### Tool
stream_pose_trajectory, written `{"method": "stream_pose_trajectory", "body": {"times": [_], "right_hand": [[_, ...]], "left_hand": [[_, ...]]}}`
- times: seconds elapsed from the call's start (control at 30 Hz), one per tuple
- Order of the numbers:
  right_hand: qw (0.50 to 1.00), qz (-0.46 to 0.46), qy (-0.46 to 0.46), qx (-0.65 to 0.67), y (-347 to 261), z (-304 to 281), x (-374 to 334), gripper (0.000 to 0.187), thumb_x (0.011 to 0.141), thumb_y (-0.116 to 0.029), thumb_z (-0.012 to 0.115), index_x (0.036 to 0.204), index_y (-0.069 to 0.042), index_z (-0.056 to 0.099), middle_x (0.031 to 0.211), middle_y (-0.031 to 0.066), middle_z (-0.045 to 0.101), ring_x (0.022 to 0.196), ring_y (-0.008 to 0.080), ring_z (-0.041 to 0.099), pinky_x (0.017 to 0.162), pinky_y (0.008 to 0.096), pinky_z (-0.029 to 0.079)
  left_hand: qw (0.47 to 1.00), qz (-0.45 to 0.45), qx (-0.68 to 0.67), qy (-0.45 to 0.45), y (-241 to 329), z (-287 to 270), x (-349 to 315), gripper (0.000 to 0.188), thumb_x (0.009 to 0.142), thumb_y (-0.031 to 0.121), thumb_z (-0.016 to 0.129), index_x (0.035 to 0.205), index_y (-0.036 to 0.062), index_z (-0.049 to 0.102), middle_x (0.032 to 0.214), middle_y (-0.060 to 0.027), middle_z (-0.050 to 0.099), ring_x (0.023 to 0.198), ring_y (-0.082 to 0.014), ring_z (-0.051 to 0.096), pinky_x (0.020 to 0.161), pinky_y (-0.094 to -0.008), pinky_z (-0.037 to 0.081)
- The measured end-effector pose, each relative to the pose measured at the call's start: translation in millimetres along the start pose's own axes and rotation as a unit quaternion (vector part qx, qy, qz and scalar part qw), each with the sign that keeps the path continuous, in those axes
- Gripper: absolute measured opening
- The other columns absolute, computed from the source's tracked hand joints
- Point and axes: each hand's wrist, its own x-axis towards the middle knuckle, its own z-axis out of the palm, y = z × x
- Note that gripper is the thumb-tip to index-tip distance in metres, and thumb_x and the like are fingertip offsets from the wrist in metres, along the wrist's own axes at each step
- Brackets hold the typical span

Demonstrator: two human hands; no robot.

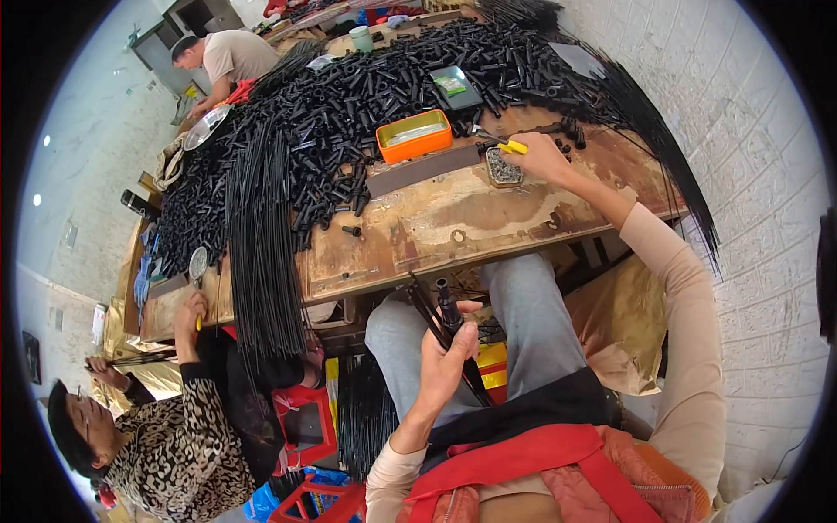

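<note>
My left hand [449,353] is closed around a black tubular fitting [448,301] and several thin black rods [425,305], held above my lap in front of the table's edge. Over the table to the right, my right hand [542,159] grips a yellow-handled tool [516,147] with a metal tip; its exact kind is too small to tell. Just below this tool stands a small container of tiny metal pieces [505,169].
Black tubular fittings [349,105] pile high over the wooden table [418,235]. An orange tin [414,138] stands behind a dark strip [424,173]. Long black rods [261,235] hang over the front edge. A co-worker [174,427] sits at left; another person [231,59] bends at the far side.
</note>
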Motion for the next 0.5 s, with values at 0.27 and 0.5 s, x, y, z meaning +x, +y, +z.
{"method": "stream_pose_trajectory", "body": {"times": [0.27, 0.5], "right_hand": [[1.000, -0.017, 0.017, -0.009, -4, -6, -4, 0.026, 0.083, -0.024, 0.069, 0.096, -0.002, 0.067, 0.079, 0.0123, 0.064, 0.070, 0.0202, 0.060, 0.069, 0.0318, 0.046], [0.999, -0.043, 0.009, 0.002, -5, -8, -6, 0.027, 0.083, -0.025, 0.068, 0.094, -0.001, 0.065, 0.078, 0.0130, 0.063, 0.069, 0.0215, 0.058, 0.069, 0.0320, 0.046]], "left_hand": [[1.000, 0.020, -0.001, 0.023, 2, 5, -17, 0.029, 0.098, 0.017, 0.056, 0.119, -0.0010, 0.052, 0.070, 0.0049, 0.044, 0.061, -0.0040, 0.041, 0.057, -0.0221, 0.036], [1.000, 0.002, 0.021, 0.023, 3, 14, -9, 0.030, 0.098, 0.017, 0.054, 0.118, -0.0048, 0.051, 0.067, 0.0039, 0.040, 0.059, -0.0057, 0.037, 0.056, -0.0240, 0.036]]}}
